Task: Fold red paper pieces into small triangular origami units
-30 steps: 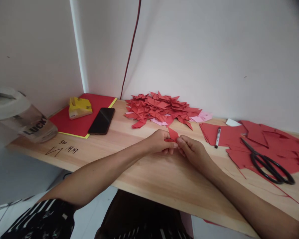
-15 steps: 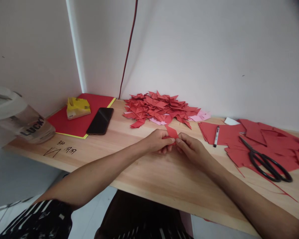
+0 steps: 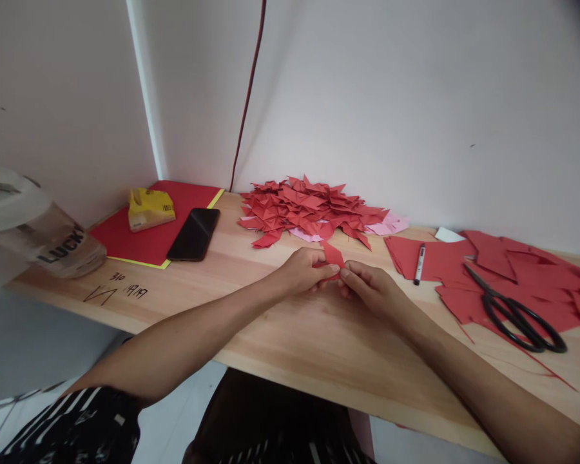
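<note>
Between my two hands is a small piece of folded red paper [image 3: 334, 254], held just above the table. My left hand [image 3: 309, 270] pinches its left side, thumb on top. At its right edge, the thumb and fingers of my right hand [image 3: 366, 283] are pressed together on the same paper. My fingers cover its lower part. Right behind the hands lies a heap of folded red paper pieces [image 3: 309, 206], with a few pink ones [image 3: 389, 224] under it.
On the right, black-handled scissors [image 3: 517, 316] lie on red paper sheets [image 3: 536, 270], near a marker [image 3: 419, 264]. To the left are a phone [image 3: 194, 234], a yellow packet [image 3: 151, 209] on a red sheet [image 3: 125, 241], and a clear bottle [image 3: 62, 245]. The wooden table [image 3: 290, 348] meets the wall behind.
My hands stay almost in place on the folded red paper. The fingers have shifted slightly, with a little more of the paper showing by my left thumb.
</note>
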### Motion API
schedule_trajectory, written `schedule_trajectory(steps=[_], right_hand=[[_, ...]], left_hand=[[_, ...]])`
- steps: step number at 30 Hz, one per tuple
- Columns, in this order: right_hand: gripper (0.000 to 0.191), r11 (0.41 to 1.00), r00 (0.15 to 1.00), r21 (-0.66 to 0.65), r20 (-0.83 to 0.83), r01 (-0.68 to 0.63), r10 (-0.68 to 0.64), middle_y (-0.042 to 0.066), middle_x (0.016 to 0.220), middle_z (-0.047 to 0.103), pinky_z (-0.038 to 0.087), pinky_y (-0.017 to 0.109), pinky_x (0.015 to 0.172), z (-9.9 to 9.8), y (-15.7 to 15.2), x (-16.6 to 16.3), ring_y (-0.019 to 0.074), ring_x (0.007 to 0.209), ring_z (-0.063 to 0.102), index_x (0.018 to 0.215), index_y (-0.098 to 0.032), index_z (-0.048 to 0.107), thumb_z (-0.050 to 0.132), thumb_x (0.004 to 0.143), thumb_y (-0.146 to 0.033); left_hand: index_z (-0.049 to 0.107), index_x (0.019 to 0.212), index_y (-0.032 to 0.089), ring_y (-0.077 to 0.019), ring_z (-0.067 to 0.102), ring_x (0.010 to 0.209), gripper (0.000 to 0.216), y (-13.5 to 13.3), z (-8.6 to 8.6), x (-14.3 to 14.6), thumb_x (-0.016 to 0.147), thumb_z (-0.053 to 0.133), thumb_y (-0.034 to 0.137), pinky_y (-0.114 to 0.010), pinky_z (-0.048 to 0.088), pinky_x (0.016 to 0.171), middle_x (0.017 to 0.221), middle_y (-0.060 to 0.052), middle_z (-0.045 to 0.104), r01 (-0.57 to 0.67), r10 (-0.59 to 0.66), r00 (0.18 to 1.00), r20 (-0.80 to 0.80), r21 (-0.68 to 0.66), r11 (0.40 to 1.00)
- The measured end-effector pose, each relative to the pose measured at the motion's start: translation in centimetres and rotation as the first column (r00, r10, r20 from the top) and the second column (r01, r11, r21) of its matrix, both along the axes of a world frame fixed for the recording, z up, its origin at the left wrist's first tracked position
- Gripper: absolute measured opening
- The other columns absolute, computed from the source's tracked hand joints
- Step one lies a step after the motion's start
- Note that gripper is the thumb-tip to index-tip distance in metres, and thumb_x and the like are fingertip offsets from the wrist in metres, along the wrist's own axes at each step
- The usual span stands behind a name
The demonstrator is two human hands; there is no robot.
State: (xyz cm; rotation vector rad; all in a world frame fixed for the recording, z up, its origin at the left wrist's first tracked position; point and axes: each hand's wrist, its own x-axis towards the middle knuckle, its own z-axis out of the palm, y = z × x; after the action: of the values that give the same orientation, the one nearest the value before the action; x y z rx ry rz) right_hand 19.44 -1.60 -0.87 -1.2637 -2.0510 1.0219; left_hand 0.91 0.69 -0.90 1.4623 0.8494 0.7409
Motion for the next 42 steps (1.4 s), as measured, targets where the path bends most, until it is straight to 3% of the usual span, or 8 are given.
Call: schedule_trajectory(steps=[7,16,25,29,32,38,42], right_hand=[[0.03,1.0,1.0,0.004,-0.017,-0.017,0.017,0.001,0.067,0.058,0.04,0.027,0.061,-0.1,0.2,0.1,0.0141,0.063,0.052,0.072,-0.02,0.054,0.043,0.091,-0.041],[0.025,1.0,1.0,-0.008,0.012,-0.012,0.013,-0.001,0.06,0.057,0.036,0.025,0.055,0.2,0.2,0.0,0.0126,0.055,0.048,0.067,-0.02,0.055,0.049,0.084,-0.037],[0.032,0.998,0.998,-0.011,0.002,-0.066,0.066,-0.001,0.061,0.057,0.036,0.025,0.054,0.5,0.5,0.4,0.012,0.056,0.048,0.068,-0.02,0.054,0.048,0.09,-0.042],[0.034,0.994,0.996,-0.053,-0.012,-0.091,0.091,0.0,0.063,0.057,0.034,0.025,0.053,0.6,0.4,0.5,0.0115,0.056,0.047,0.07,-0.019,0.056,0.048,0.091,-0.044],[0.036,0.991,0.994,-0.082,-0.001,-0.109,0.109,0.0,0.063,0.059,0.035,0.025,0.053,0.7,0.2,0.4,0.0115,0.055,0.048,0.071,-0.019,0.058,0.047,0.092,-0.046],[0.041,0.998,0.999,-0.029,0.004,-0.054,0.054,0.002,0.065,0.063,0.04,0.025,0.057,0.7,0.0,-0.1,0.0137,0.06,0.054,0.07,-0.02,0.058,0.044,0.094,-0.05],[0.04,0.999,0.998,-0.001,0.039,-0.046,0.046,0.0,0.061,0.058,0.037,0.025,0.054,0.6,0.0,0.0,0.012,0.056,0.049,0.066,-0.019,0.056,0.045,0.094,-0.047]], left_hand=[[0.06,0.085,0.011,-0.0044,0.048,0.041,0.009,0.2,0.2,-0.4,0.081,0.059,0.019,-0.015,0.036,0.04,0.055,0.005,0.054,0.085,-0.086,0.996,-0.026,-0.041,0.996],[0.058,0.077,0.013,-0.004,0.044,0.041,0.003,-0.2,0.7,-0.2,0.075,0.059,0.014,-0.015,0.035,0.04,0.052,0.007,0.05,0.101,-0.104,0.994,-0.032,-0.094,0.99],[0.063,0.083,0.01,-0.0056,0.048,0.043,0.023,0.4,0.6,-1.3,0.081,0.064,0.033,-0.015,0.035,0.041,0.053,0.004,0.052,0.14,-0.144,0.982,-0.124,-0.042,0.989],[0.064,0.088,0.011,-0.0063,0.051,0.046,0.028,0.5,0.3,-1.1,0.081,0.066,0.038,-0.016,0.035,0.038,0.063,0.001,0.057,0.169,-0.167,0.984,-0.054,0.025,0.985],[0.063,0.08,0.011,-0.0046,0.047,0.046,0.029,0.5,0.1,-0.9,0.079,0.069,0.039,-0.015,0.036,0.04,0.063,0.001,0.056,0.137,-0.139,0.99,0.019,0.079,0.987],[0.062,0.074,0.011,-0.0048,0.046,0.047,0.03,0.5,-0.3,-0.8,0.077,0.068,0.04,-0.015,0.035,0.042,0.06,0.001,0.057,0.093,-0.094,0.995,0.021,0.041,0.995],[0.063,0.079,0.011,-0.0067,0.049,0.05,0.032,0.7,-0.5,-0.9,0.076,0.069,0.041,-0.017,0.036,0.044,0.064,0.0,0.058,0.096,-0.096,0.995,0.005,-0.012,0.995]])
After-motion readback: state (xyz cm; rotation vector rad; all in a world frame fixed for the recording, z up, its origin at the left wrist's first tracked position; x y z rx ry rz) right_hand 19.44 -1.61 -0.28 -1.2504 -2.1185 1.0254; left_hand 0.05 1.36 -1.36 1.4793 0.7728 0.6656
